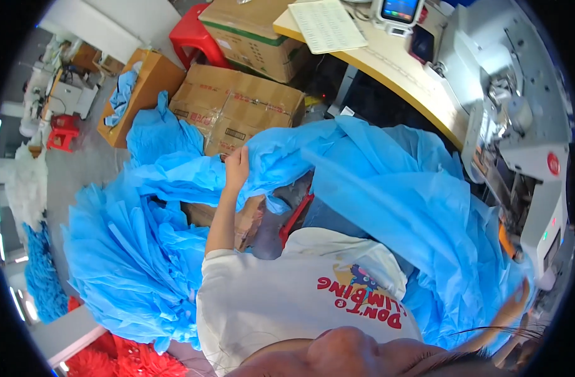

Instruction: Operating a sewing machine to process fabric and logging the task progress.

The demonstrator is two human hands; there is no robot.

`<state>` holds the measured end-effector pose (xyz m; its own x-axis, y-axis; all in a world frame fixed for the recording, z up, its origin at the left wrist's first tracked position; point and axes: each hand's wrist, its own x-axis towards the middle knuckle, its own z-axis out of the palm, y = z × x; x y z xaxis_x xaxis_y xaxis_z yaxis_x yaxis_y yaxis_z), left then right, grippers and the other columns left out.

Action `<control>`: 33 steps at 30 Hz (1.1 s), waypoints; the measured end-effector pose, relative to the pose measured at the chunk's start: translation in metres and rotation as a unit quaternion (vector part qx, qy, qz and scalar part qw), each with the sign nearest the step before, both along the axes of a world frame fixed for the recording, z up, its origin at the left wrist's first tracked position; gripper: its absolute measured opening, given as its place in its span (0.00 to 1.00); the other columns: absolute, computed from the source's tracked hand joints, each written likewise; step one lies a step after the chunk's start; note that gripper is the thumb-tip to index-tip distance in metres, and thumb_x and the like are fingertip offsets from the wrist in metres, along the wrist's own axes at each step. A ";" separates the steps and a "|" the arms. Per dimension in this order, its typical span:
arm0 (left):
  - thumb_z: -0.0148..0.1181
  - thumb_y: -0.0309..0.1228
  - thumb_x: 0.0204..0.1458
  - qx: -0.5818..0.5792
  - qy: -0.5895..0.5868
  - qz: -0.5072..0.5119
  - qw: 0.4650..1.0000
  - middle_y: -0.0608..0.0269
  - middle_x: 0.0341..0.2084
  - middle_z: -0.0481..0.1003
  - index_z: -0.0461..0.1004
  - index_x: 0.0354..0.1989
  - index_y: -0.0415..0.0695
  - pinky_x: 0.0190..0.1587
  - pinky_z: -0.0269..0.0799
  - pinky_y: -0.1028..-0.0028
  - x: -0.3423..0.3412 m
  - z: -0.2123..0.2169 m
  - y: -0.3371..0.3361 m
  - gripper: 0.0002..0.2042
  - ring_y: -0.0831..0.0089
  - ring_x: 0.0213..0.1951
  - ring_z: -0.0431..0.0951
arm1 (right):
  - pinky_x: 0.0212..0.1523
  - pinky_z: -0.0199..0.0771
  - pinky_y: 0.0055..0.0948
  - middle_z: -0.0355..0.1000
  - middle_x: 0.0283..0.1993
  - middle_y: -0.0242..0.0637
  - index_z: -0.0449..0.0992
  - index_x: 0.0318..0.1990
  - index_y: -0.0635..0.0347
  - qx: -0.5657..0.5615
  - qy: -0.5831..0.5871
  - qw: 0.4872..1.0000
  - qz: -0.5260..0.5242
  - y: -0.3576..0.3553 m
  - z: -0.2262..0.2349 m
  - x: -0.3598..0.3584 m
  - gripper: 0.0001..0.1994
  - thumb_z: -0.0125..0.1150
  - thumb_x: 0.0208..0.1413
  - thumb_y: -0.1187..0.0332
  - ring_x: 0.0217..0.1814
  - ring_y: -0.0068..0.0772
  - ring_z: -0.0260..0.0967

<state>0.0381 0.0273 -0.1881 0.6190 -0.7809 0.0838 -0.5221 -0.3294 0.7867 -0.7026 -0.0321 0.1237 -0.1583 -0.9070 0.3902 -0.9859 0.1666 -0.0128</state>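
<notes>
A long run of thin light-blue sheet material (388, 182), gathered in folds, curves across my lap from the big heap at the left to the machine at the right. In the middle, my left hand (237, 168) is closed on a bunched strip of it, arm stretched forward. My right hand (513, 305) is low at the far right, against the blue folds and just below the white sewing machine (542, 220). Folds and blur at the picture's rim hide its fingers, so its grip does not show.
Ahead stand cardboard boxes (237, 103) and a red stool (199, 36). A wooden-edged table (388, 63) holds a paper sheet (327, 25), a phone (422, 44) and a screen device (397, 11). Red material (121, 358) lies at the lower left, a blue fluffy pile (43, 276) farther left.
</notes>
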 end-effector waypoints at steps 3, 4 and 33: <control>0.48 0.36 0.58 -0.008 0.028 -0.106 0.994 0.53 0.19 0.70 0.70 0.30 0.34 0.26 0.63 0.70 -0.025 0.058 -0.032 0.16 0.70 0.23 0.70 | 0.54 0.64 0.34 0.71 0.48 0.41 0.72 0.49 0.57 0.097 -0.235 0.962 0.095 -0.004 -0.066 0.219 0.17 0.60 0.50 0.70 0.52 0.41 0.66; 0.50 0.37 0.58 -0.011 0.053 -0.131 0.990 0.61 0.19 0.72 0.72 0.32 0.34 0.25 0.64 0.74 -0.024 0.071 -0.031 0.15 0.80 0.24 0.69 | 0.56 0.63 0.35 0.69 0.51 0.41 0.71 0.50 0.56 0.142 -0.225 0.930 0.253 -0.022 -0.098 0.273 0.19 0.61 0.47 0.71 0.53 0.44 0.65; 0.52 0.20 0.45 -0.126 -0.094 -0.465 0.871 0.52 0.29 0.74 0.73 0.38 0.41 0.32 0.71 0.68 -0.276 0.199 -0.157 0.10 0.56 0.30 0.76 | 0.23 0.66 0.33 0.64 0.27 0.40 0.69 0.35 0.61 -0.074 -0.275 0.958 0.043 -0.063 -0.079 0.196 0.11 0.59 0.41 0.79 0.21 0.39 0.63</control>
